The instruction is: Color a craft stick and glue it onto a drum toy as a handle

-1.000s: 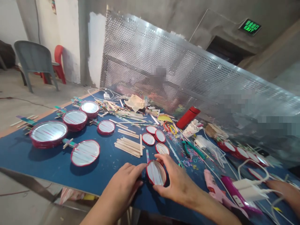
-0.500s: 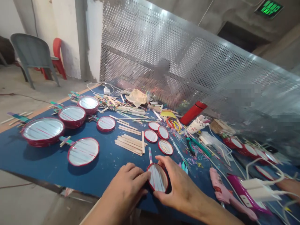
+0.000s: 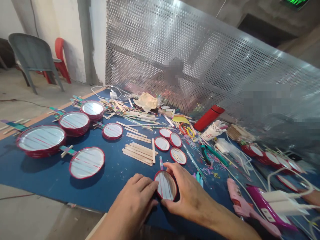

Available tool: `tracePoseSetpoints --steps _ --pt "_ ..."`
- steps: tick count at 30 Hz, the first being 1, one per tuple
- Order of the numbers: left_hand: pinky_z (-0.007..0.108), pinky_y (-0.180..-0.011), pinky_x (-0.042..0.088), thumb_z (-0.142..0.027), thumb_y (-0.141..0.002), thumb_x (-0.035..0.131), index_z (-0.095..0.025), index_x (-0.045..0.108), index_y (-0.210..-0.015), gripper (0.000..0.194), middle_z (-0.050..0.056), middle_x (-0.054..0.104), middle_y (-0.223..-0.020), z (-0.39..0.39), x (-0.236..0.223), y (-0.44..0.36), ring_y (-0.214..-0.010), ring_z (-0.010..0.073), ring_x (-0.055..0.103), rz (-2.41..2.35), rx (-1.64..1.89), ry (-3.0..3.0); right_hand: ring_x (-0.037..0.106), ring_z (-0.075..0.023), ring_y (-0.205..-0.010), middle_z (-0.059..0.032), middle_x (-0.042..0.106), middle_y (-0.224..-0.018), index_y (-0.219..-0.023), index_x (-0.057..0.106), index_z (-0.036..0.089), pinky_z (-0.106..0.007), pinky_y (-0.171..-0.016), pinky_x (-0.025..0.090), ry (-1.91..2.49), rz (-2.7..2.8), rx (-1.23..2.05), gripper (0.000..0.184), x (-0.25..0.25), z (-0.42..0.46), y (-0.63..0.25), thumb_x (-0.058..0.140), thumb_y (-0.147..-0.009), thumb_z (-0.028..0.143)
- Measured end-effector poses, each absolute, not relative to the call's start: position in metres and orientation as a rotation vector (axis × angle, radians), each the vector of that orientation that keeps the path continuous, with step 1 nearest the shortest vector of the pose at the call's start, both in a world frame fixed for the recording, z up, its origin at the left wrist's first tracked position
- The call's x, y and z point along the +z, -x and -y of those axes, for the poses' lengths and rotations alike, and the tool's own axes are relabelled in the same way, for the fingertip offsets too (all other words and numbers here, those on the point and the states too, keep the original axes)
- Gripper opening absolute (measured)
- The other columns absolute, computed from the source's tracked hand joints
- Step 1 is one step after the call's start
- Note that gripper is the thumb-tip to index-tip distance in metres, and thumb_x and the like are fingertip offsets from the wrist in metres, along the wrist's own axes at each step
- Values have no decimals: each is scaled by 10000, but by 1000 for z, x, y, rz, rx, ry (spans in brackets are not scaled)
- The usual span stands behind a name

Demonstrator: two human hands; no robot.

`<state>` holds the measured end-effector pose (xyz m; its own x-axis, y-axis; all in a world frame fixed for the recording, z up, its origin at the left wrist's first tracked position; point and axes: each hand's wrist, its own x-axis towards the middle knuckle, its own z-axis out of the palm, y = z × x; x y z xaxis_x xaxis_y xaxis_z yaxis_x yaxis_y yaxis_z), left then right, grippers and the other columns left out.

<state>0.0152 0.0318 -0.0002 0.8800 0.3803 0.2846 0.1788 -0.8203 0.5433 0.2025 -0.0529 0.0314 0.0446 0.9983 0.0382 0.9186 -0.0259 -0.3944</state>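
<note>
A small toy banjo (image 3: 164, 187) lies near the table's front edge. It has a round, red-rimmed body, thin strings across its pale face, and a coloured craft-stick neck pointing away from me. My right hand (image 3: 188, 190) curls around its right side, thumb at the near rim and fingers at the far rim. On the left rim, the fingertips of my left hand (image 3: 137, 193) press against it, the thumb partly hidden below. Just beyond are a row of plain craft sticks (image 3: 138, 153) and several small red-rimmed discs (image 3: 162, 144).
Larger toy banjos (image 3: 41, 138) stand on the blue table (image 3: 105, 186) at left. A pink glue gun (image 3: 237, 200), purple power strip (image 3: 265, 203), green-handled pliers (image 3: 215, 156) and red bottle (image 3: 209, 117) are at right. A perforated metal panel (image 3: 140, 43) borders the back. Another person's hand (image 3: 311, 197) shows at far right.
The view has shifted slightly. Both hands keep their hold on the toy banjo, which has turned a little; its neck now sits closer to my right fingers.
</note>
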Motion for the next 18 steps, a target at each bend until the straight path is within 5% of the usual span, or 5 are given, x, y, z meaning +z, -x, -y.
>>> tracePoseSetpoints --steps 18 --pt "403 -762 562 -64 -828 662 -99 618 -1087 265 97 686 -995 -30 -2 -16 -865 255 598 -409 649 -2550 560 -287 -1104 -136 546 -1181 -1269 346 176 -431 -894 490 2008 1978 379 726 32 49 -204 667 -627 290"
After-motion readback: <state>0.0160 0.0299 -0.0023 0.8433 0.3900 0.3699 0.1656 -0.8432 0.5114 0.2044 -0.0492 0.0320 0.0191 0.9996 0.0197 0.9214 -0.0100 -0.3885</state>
